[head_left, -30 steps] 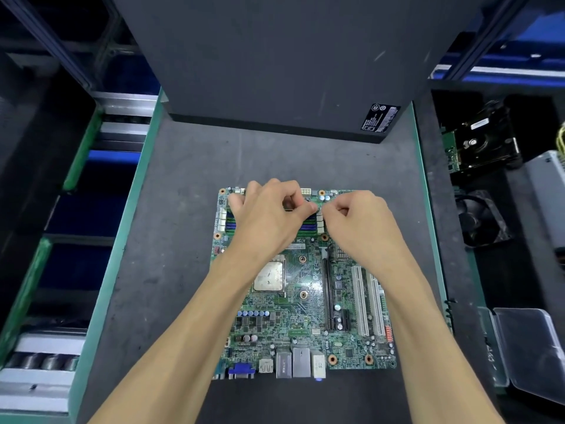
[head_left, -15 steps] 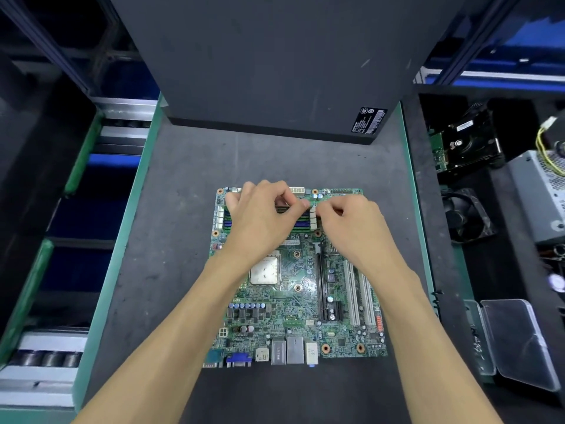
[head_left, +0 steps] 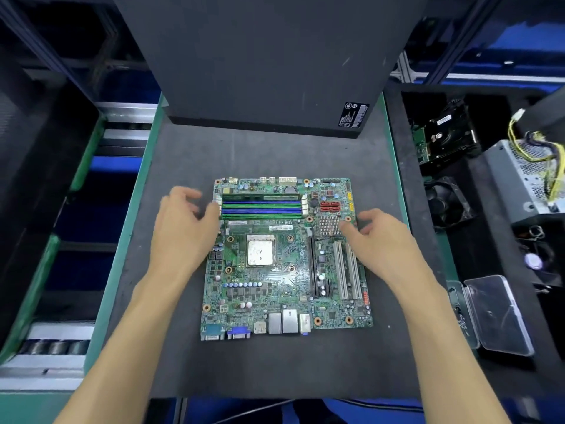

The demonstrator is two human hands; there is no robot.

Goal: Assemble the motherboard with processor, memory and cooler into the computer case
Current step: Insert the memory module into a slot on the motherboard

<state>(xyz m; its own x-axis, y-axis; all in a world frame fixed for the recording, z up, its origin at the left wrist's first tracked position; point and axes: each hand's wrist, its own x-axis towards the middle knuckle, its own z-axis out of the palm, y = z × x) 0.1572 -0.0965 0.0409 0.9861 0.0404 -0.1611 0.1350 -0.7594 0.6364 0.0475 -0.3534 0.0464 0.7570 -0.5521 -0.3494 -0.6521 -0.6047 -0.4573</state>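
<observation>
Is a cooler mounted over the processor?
No. The processor sits bare on the motherboard, its metal lid fully visible with nothing on top.

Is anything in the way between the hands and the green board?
Nothing visible. The left hand hovers open at the motherboard's left edge, and the right hand is open over its right side near the small heatsink. Neither hand holds anything.

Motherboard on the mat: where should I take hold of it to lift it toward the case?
Grip the motherboard by its bare left and right edges, one hand from each side. It lies flat on the mat, components up, so the edges are the only clear parts. The left hand and right hand already hover there, holding nothing.
</observation>
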